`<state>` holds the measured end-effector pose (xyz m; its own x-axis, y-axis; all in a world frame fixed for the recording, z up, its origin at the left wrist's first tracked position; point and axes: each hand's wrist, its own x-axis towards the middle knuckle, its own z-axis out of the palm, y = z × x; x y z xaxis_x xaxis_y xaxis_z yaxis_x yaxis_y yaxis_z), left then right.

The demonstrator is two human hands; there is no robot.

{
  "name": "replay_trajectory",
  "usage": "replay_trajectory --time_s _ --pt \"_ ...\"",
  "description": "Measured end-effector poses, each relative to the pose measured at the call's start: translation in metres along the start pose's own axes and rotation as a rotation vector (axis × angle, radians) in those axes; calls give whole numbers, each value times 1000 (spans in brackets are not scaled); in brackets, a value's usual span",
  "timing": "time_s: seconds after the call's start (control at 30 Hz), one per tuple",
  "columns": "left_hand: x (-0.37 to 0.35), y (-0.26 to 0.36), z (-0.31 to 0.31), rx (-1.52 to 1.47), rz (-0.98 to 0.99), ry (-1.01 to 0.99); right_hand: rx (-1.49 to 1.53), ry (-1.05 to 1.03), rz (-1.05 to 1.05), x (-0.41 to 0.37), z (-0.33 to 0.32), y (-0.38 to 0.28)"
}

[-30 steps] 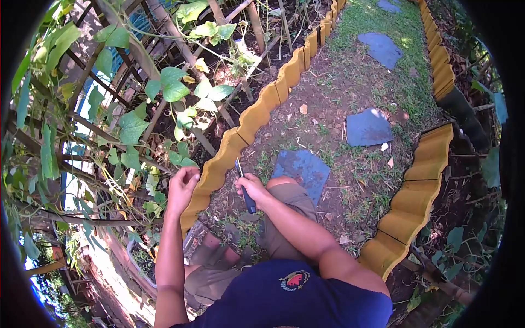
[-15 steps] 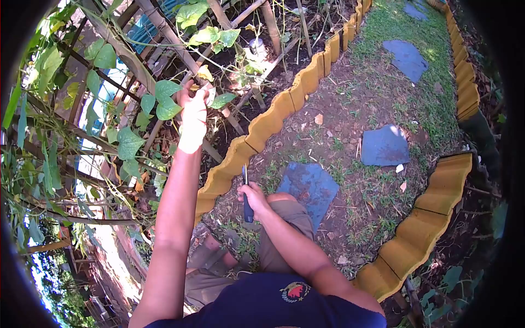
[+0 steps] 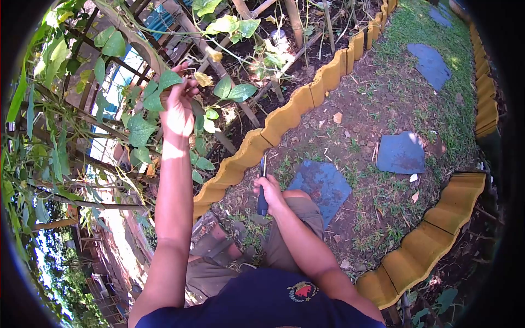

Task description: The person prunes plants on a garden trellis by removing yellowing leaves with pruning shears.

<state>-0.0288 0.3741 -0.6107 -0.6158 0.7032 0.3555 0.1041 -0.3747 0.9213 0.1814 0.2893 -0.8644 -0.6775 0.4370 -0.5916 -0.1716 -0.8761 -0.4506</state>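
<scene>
My left hand [image 3: 179, 106] is raised among the climbing vine, palm up, its fingers loosely curled and apart. Green vine leaves [image 3: 140, 131] lie against and beside its wrist, and a yellowed leaf [image 3: 203, 79] hangs just right of the fingertips. I see nothing clearly gripped there, though leaves cover part of the thumb side. Low over my knee, my right hand [image 3: 269, 191] is closed round a dark-handled bladed tool [image 3: 263, 205]. Its narrow metal end points up and away from me, towards the yellow edging.
Wavy yellow edging [image 3: 290, 112] separates the planted bed from the path, with more yellow edging [image 3: 421, 246] on the right. Flat grey stepping stones [image 3: 401, 153] lie in soil and grass. Wooden poles [image 3: 293, 22] of a trellis cross behind the vine.
My left hand has shifted slightly left and up, its fingers looser, and a leafy stem now shows right of the wrist. The view has turned a little; the right hand keeps the tool.
</scene>
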Motion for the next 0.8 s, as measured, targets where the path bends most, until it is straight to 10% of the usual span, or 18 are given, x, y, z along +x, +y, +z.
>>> replay_trajectory --time_s 0.8 --pt "-48 34 -60 185 -15 518 -25 11 -31 0 -17 0"
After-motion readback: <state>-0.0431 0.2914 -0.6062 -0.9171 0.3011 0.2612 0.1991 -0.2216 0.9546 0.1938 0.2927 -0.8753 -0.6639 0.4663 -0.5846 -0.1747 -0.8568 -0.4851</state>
